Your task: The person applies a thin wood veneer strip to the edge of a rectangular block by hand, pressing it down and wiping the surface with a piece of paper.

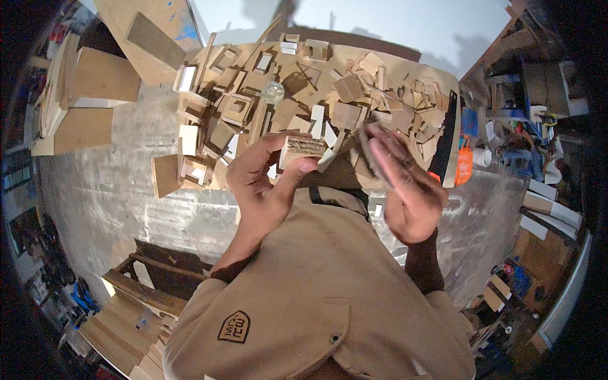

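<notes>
My left hand (258, 180) is closed round a small pale wooden block (301, 148), thumb on the near side and fingers on the far side. The block's upturned face has rough brown layered strips. To the right, my right hand (405, 174) is raised with its fingers together, apart from the block. A thin flat brownish piece (369, 152) lies along its palm side, gripped between thumb and fingers. Motion blur hides what kind of piece it is. Beyond both hands, the worktable (297, 76) carries many small wood and cardboard offcuts.
A round clear glass-like object (272, 92) stands among the offcuts. Brown boards (104, 75) lean at the left. An orange bag (463, 166) and white cup (482, 157) are right of the table. A wooden bench (142, 288) stands at the lower left, shelves of clutter (538, 133) at the right.
</notes>
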A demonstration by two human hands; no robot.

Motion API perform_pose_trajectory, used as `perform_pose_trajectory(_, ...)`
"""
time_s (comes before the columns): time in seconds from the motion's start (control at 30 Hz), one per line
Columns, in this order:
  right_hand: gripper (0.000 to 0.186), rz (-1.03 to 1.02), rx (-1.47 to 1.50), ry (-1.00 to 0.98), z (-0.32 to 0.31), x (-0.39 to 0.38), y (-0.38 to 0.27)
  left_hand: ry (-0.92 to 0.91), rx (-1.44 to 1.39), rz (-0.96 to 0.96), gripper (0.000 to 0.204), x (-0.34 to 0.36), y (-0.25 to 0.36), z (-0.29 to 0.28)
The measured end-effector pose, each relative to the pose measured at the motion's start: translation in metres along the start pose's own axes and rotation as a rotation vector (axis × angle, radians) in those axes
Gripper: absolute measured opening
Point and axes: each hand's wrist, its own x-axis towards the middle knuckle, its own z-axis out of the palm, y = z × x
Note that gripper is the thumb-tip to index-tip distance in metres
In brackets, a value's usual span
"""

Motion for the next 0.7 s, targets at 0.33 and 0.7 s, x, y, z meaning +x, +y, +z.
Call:
perform_pose_trajectory(0.33, 0.059, -0.089, 0.278, -0.316, 0.003, 0.003, -0.012, -0.401, -0.158, -0.186, 0.021, -0.003, 0.005, -0.007)
perform_pose_trajectory(0.7, 0.074, -0.074, 0.23, -0.35, 0.002, 0.007, -0.009, -0.441, -0.207, -0.195, 0.016, -0.001, -0.003, 0.001)
